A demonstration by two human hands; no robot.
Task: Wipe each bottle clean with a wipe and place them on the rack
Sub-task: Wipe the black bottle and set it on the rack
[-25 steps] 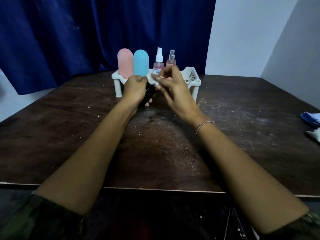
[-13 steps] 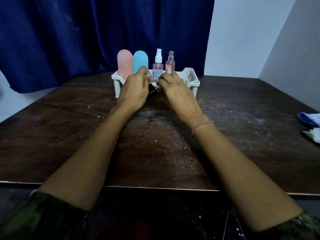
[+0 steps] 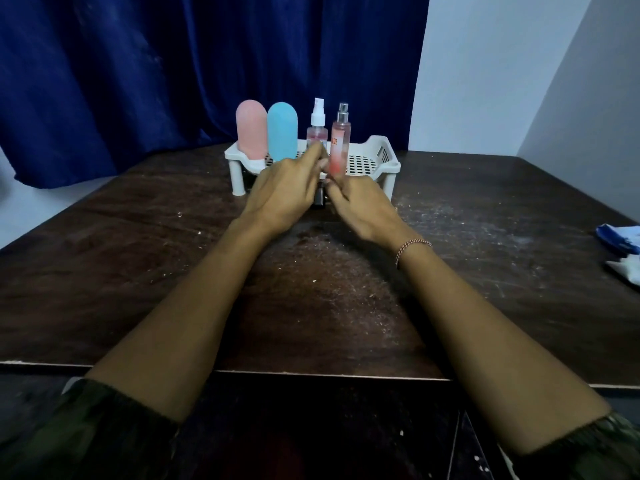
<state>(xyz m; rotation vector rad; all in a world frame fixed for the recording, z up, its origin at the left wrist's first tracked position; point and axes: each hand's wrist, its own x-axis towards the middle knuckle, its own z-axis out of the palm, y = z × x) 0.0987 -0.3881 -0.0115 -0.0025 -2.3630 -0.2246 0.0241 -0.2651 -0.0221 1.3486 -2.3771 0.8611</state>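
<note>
Both hands are out at the far side of the surface (image 3: pixel 138 254), right at the front edge of the rack (image 3: pixel 381 157). Between them is the small dark bottle (image 3: pixel 319 199), upright, just in front of the rack and not on it yet. My left hand (image 3: pixel 282 194) is against its left side with the fingers stretched toward the rack, and my right hand (image 3: pixel 363 209) is against its right side with the fingers bent in over the top. I can't tell whether either hand is really gripping it, because the thumbs and palms are hidden. No wipe shows in my fingers either.

Four bottles stand in a row on the rack: the pink bottle (image 3: pixel 250 133) on the left, the blue bottle (image 3: pixel 282 133) beside it, then the clear spray bottle (image 3: pixel 317 133) and the pink spray bottle (image 3: pixel 338 147). The right part of the rack is open.

So I reckon this is the last bottle, about at the end of its wipe-down. Next it needs a firm hold, a lift over the front lip, and a place to the right of the pink spray bottle (easy to knock over, tall and thin as it is). The pack of wipes (image 3: pixel 618 233) and a loose wipe (image 3: pixel 627 268) lie well apart at the right edge.
</note>
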